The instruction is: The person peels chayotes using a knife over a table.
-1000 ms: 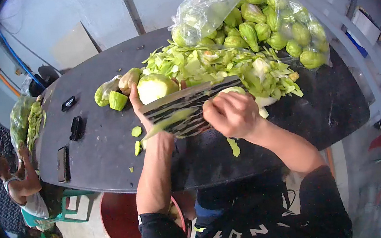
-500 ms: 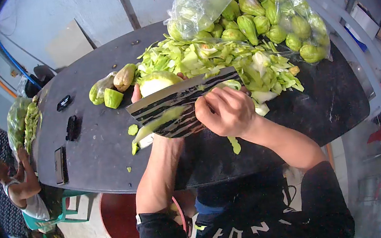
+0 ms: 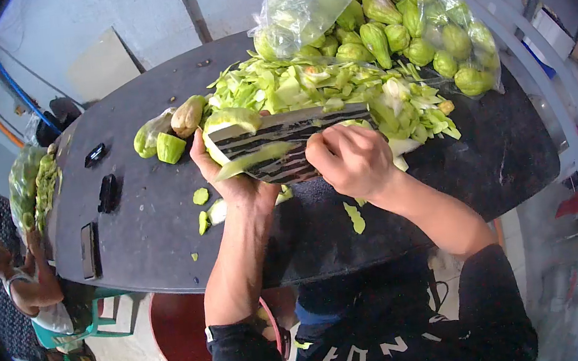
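My left hand (image 3: 240, 185) is wrapped round a pale green chayote (image 3: 237, 118), partly hidden behind the blade. In my right fist (image 3: 353, 159) is a broad-bladed cleaver (image 3: 282, 132), its handle covered by my fingers. The blade lies across the front of the chayote, nearly level. A long green peel strip (image 3: 254, 161) clings to the lower part of the blade. Just beyond my hands spreads a heap of green peelings (image 3: 292, 86). To the left rest a cut chayote piece (image 3: 170, 148) and a brownish chayote (image 3: 189, 116).
A clear plastic bag of chayotes (image 3: 374, 36) stands at the table's back right. Small dark objects, one a black case (image 3: 109, 194), lie on the dark table (image 3: 144, 234) at left. A red tub (image 3: 182, 338) is below the edge. Another person (image 3: 31, 284) sits far left, handling greens.
The cleaver has shifted slightly right and swung closer to level, still in my right hand. More of the chayote and of my left hand now shows.
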{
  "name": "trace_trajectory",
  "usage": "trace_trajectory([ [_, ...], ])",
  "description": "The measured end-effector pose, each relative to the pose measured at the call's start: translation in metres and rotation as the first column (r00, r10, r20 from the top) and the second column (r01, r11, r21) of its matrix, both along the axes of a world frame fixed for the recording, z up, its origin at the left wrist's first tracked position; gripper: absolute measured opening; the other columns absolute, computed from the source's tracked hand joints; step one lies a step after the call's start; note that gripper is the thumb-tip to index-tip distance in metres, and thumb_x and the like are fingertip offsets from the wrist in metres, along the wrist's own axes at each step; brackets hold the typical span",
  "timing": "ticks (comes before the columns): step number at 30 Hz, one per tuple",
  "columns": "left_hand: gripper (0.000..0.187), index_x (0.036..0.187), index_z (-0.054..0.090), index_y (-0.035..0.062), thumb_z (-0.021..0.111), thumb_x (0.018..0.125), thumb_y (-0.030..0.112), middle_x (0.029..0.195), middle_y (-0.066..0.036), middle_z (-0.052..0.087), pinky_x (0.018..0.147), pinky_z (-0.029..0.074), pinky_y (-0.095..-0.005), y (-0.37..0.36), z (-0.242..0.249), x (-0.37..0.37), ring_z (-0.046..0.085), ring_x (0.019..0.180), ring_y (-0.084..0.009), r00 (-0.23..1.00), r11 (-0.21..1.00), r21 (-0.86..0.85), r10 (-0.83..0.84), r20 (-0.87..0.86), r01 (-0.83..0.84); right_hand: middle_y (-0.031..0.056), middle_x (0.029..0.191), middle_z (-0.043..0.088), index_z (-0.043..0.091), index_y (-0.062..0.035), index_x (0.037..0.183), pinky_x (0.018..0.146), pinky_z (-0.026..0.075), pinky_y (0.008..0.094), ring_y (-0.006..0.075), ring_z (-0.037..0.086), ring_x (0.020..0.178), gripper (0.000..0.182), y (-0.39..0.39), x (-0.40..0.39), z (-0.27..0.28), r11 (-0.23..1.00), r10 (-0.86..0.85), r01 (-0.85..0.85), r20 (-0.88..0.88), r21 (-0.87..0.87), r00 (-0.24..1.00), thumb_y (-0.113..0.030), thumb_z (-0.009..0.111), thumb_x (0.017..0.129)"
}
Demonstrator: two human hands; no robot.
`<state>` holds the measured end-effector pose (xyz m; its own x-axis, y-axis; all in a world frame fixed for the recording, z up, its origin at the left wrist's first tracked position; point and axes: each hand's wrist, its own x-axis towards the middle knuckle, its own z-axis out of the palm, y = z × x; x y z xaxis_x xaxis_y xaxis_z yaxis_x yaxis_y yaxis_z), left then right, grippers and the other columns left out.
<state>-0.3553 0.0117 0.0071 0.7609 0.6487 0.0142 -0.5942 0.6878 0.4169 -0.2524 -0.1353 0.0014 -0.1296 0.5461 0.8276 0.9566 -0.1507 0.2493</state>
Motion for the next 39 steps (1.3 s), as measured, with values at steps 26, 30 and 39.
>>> trace_trajectory([
  [26,0.077,0.138,0.043,0.0060,0.053,0.084,0.060,0.133,-0.019,0.052,0.099,0.046,-0.0493,0.001,0.002,-0.003,0.054,0.114,-0.0332,0.983,0.972,0.170,-0.173,0.057,0.161,0.0041,0.057,0.049,0.049,-0.0090,0.076,0.045,0.050,0.0374,0.0243,0.061,0.052,0.014,-0.018,0.004,0.010,0.991,0.127,-0.134,-0.266,-0.009,0.956,-0.003,0.061,0.071],
  [30,0.082,0.143,0.038,0.0055,0.051,0.084,0.062,0.140,-0.019,0.048,0.101,0.045,-0.0511,-0.004,0.004,-0.004,0.051,0.122,-0.0348,0.973,0.956,0.208,-0.223,0.065,0.206,0.0049,0.056,0.048,0.048,-0.0085,0.074,0.045,0.049,0.0376,0.0252,0.060,0.052,0.017,-0.024,0.008,0.015,0.991,0.136,-0.136,-0.249,0.021,0.959,-0.002,0.063,0.068],
  [39,0.077,0.133,0.051,0.0072,0.057,0.077,0.060,0.113,-0.018,0.062,0.093,0.050,-0.0477,-0.002,0.009,-0.005,0.061,0.102,-0.0338,0.987,0.946,0.281,-0.151,-0.060,0.162,0.0035,0.058,0.046,0.051,-0.0075,0.077,0.044,0.048,0.0340,0.0213,0.056,0.049,0.011,-0.024,-0.006,0.015,0.978,0.210,-0.208,-0.157,0.024,0.965,-0.005,0.060,0.071],
])
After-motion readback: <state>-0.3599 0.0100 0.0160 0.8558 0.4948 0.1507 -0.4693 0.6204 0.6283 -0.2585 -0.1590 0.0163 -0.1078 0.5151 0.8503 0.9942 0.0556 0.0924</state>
